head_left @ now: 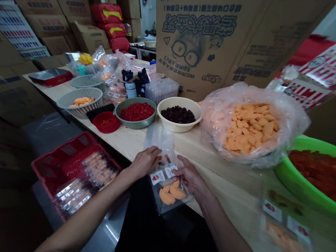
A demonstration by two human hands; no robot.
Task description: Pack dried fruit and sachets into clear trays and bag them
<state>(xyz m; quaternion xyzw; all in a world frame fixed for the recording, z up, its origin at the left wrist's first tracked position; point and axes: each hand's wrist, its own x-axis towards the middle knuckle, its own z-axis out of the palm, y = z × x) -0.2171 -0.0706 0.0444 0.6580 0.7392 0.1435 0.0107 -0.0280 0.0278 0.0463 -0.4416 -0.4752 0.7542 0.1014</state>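
Note:
My left hand point(145, 162) and my right hand point(188, 175) both grip a clear plastic bag point(165, 146) at the edge of a pale wooden table point(228, 185). Near the bottom of the bag lie several orange fruit slices point(168, 195). Two small printed labels point(163, 173) sit on the bag between my hands. A second filled, labelled bag point(281, 231) lies on the table to the right, blurred. Just beyond my hands stands a cream bowl of dark berries point(178, 114).
A green-grey bowl of red pieces point(135, 112) and a plastic-lined heap of orange slices point(250, 127) stand on the table. A green basin of dark red fruit point(314, 177) sits at right. A red crate of packed bags point(74, 171) lies below left. Cardboard boxes point(207, 35) stack behind.

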